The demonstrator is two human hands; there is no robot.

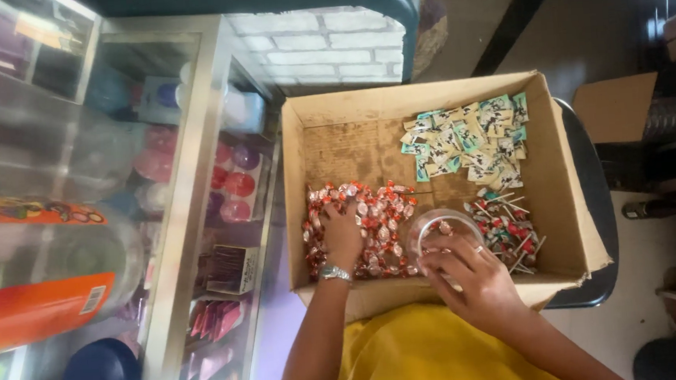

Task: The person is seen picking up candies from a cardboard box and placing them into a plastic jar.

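Three heaps of sweets lie in the cardboard box (558, 200): red and silver wrapped candies (379, 226) near left, lollipops (509, 234) near right, and flat pale green and cream packets (472, 139) at the far right. The left hand (342, 233) is pressed palm-down into the red candies, fingers curled among them; whether it has closed on any cannot be told. The right hand (468, 272) grips the rim of a clear plastic jar (441, 234), tilted in the box between the candies and lollipops. Only a few pieces seem to be inside the jar, so filling looks barely begun. Crinkly foil wrappers gleam; the box is matte, worn brown board. A glass display case (189, 183) stands left.
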